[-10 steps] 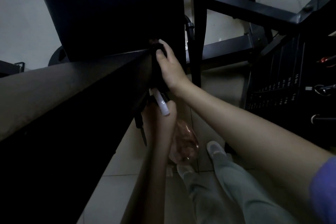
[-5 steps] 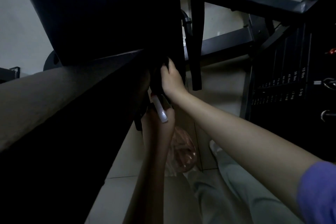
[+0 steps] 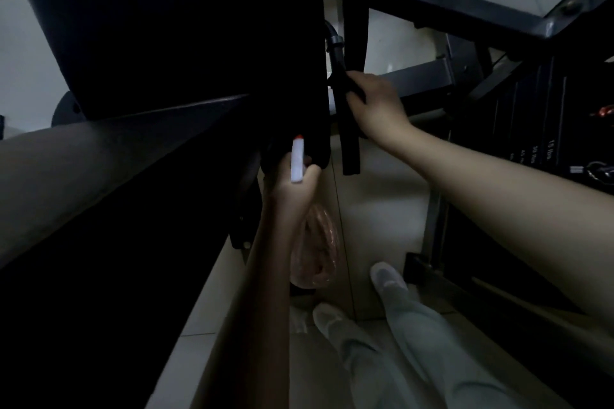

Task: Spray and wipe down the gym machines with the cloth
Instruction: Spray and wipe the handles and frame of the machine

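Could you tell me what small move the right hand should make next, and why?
Probably slide the right hand with the dark cloth down the black upright bar toward its lower end. The fingers hold the cloth against the bar's middle, with the stretch below uncovered, while the left hand holds the spray bottle low beside it.

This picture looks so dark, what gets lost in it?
Head view: dim, underexposed; the black pad and the cloth in the right hand melt into shadow; the spray bottle in the left hand looks soft.
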A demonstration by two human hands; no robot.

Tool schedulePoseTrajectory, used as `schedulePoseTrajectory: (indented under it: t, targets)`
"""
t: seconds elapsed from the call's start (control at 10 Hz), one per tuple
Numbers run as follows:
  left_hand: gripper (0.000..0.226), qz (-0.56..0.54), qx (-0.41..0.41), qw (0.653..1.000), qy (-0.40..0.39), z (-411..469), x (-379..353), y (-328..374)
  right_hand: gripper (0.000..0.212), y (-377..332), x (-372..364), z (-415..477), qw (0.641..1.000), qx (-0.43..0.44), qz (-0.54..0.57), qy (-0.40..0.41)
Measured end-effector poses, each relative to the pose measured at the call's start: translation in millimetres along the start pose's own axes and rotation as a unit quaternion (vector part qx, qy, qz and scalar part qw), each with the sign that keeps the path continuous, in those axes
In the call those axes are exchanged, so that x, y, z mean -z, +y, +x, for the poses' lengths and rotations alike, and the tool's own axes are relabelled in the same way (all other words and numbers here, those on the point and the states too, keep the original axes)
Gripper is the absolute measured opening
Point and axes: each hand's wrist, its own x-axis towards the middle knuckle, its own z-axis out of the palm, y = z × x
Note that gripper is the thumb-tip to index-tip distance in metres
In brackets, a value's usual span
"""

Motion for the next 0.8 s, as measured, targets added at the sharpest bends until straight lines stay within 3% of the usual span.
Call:
schedulePoseTrajectory:
  t: [0.1,0.2,0.4,0.5,0.6,0.7,0.8]
  targets:
    - [0.052,-0.062,0.082,0.995,-0.013,10.6,-6.8,3.2,0.035,-5.1,2.1,0.7,0.999,-0.004,0.038,0.023]
    - [0.021,-0.125,0.142,0.982,0.002,14.3,-9.9,2.2,0.032,-9.9,3.0,1.4,0.998,0.008,0.053,0.031]
    - [0.047,-0.134,0.138,0.981,0.006,-0.6,-14.2,-16.1,0.036,-20.8,-4.9,3.1,0.995,0.056,0.066,0.053]
    - [0.044,-0.138,0.167,0.976,0.011,-8.1,-12.8,-25.0,0.048,-23.5,-27.7,19.7,0.997,0.073,0.020,0.017]
    - [0.047,-0.122,0.152,0.980,0.035,-7.7,-9.9,-36.6,0.057,-19.1,-58.5,12.5,0.986,0.110,-0.125,0.018]
    - [0.039,-0.103,0.153,0.982,0.028,-10.9,-6.2,-36.7,0.055,-11.6,-68.4,-12.2,0.944,0.250,-0.210,-0.046]
    - [0.034,-0.058,0.109,0.992,0.022,-13.4,-2.6,-43.3,0.062,-3.8,-34.3,4.2,0.904,0.306,-0.287,-0.082]
